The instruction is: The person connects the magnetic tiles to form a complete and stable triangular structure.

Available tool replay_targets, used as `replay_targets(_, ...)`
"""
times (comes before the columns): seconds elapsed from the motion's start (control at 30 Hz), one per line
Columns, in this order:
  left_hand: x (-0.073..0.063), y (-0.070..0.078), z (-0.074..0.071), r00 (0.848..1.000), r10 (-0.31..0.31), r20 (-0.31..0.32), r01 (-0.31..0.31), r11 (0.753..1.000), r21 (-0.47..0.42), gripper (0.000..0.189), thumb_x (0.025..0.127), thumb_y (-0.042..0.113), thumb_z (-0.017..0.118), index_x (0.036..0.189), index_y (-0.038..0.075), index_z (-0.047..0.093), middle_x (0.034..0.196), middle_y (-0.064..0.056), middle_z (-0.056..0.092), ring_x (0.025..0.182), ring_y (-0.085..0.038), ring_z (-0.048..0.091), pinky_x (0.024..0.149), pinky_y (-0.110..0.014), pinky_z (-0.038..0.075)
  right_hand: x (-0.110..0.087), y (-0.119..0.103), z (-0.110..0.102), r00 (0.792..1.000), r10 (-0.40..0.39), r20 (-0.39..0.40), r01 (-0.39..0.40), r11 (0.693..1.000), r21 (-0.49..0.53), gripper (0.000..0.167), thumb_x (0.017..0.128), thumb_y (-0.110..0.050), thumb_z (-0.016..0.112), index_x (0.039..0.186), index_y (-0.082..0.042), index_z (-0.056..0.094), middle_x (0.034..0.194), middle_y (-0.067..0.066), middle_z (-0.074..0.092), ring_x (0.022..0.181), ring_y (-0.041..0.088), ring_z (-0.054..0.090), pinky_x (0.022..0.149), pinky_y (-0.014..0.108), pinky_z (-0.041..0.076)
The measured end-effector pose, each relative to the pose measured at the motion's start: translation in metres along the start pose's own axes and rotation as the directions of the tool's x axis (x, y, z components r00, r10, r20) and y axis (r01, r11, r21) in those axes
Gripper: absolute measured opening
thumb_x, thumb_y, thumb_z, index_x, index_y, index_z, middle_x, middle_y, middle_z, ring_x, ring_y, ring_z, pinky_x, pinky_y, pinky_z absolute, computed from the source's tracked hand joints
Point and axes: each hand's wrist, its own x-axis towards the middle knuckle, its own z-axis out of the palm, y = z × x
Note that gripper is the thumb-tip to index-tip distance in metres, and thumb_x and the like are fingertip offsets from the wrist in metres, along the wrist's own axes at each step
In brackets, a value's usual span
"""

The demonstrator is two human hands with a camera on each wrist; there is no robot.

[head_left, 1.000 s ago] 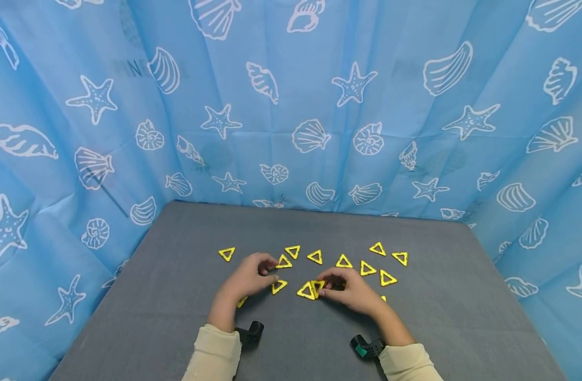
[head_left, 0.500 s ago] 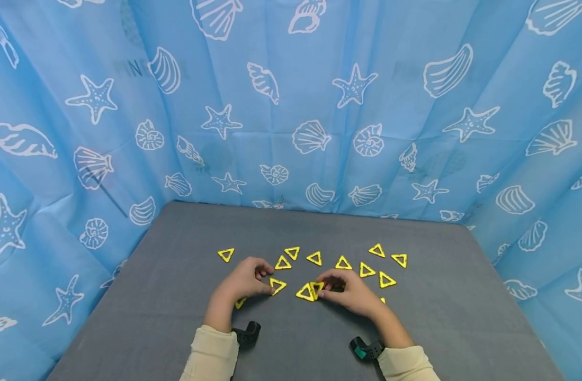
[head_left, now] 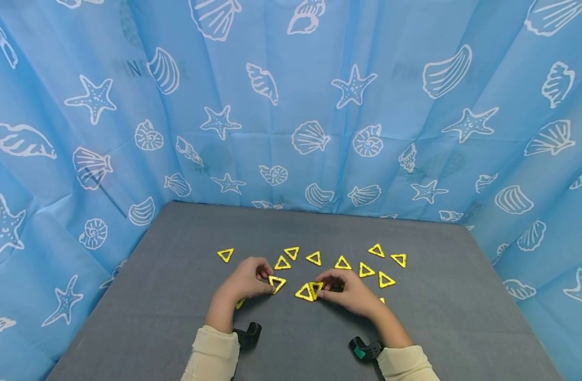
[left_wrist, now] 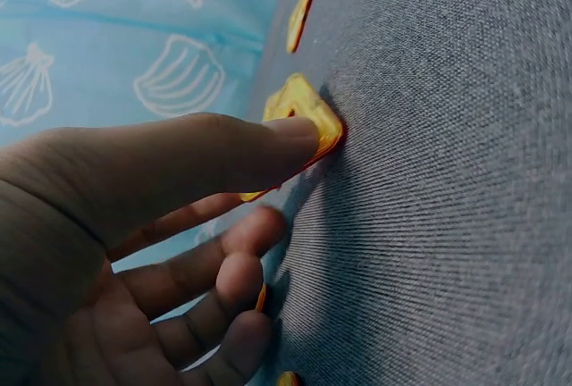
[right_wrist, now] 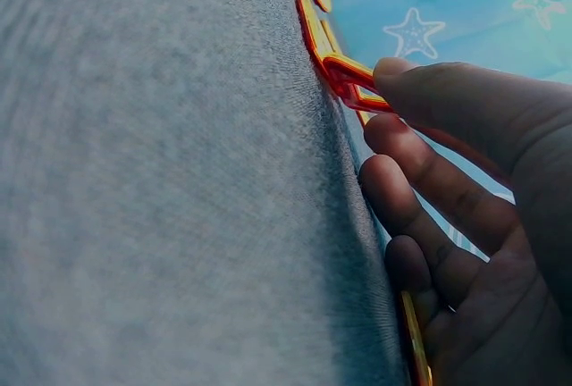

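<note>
Both hands [head_left: 247, 278] pinching yellow triangles [left_wrist: 313, 107], grey fabric-topped table [head_left: 300, 338], blue seashell-print curtain [head_left: 291, 116] behind.

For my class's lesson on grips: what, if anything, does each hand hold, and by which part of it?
The left hand pinches one yellow triangle, the right hand another triangle, each by the side nearest its hand.

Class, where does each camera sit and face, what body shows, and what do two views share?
Head: worn on the head, facing forward-down at the table; left hand, right hand, sleeves show.
Left wrist: worn there, facing the left hand and its yellow triangle.
Right wrist: worn there, facing the right hand and its tilted triangle.
Both wrist views share the curtain.
</note>
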Motion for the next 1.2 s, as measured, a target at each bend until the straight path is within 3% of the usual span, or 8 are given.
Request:
replay_targets(0.2,0.003,-0.001,0.004,1.000,0.024,-0.009,-0.025,0.999,-0.038,0.026,0.084,0.003,0.087,0.102,0.008,0.069,0.084,-0.003,0.067,0.073,-0.016,0.062,0.069,-0.034,0.053,0.000,0.000,0.000,1.000,-0.003,0.000,0.003,1.000,0.003,0.027,0.097,-0.016,0.079,0.122,-0.006,0.075,0.112,0.012,0.076,0.092,0.010,0.067,0.081,0.027,0.055)
replay_targets(0.57,0.009,0.004,0.015,0.995,0.091,-0.035,-0.092,0.995,-0.029,0.022,0.088,0.004,0.083,0.105,0.008,0.070,0.087,-0.005,0.067,0.070,-0.015,0.059,0.065,-0.031,0.050,0.000,-0.001,0.000,1.000,-0.003,0.008,0.003,1.000,0.003,0.028,0.097,-0.017,0.079,0.122,-0.005,0.075,0.113,0.013,0.076,0.092,0.011,0.067,0.082,0.027,0.055)
replay_targets(0.83,0.010,0.013,0.024,0.991,0.131,-0.039,-0.132,0.991,-0.018,0.023,0.090,0.005,0.082,0.110,0.005,0.071,0.086,-0.002,0.067,0.069,-0.014,0.059,0.064,-0.030,0.050,0.000,-0.003,0.001,1.000,0.001,-0.004,-0.001,1.000,-0.005,0.027,0.097,-0.016,0.079,0.121,-0.006,0.075,0.111,0.013,0.076,0.092,0.012,0.067,0.082,0.027,0.055)
replay_targets(1.2,0.012,0.023,0.039,0.989,0.146,-0.016,-0.146,0.989,0.016,0.021,0.091,0.012,0.084,0.108,0.014,0.071,0.093,0.001,0.069,0.075,-0.011,0.060,0.070,-0.030,0.052,0.001,-0.002,0.004,1.000,0.002,-0.021,-0.003,1.000,-0.022,0.025,0.097,-0.015,0.078,0.121,-0.007,0.075,0.106,0.009,0.076,0.089,0.011,0.068,0.079,0.027,0.056)
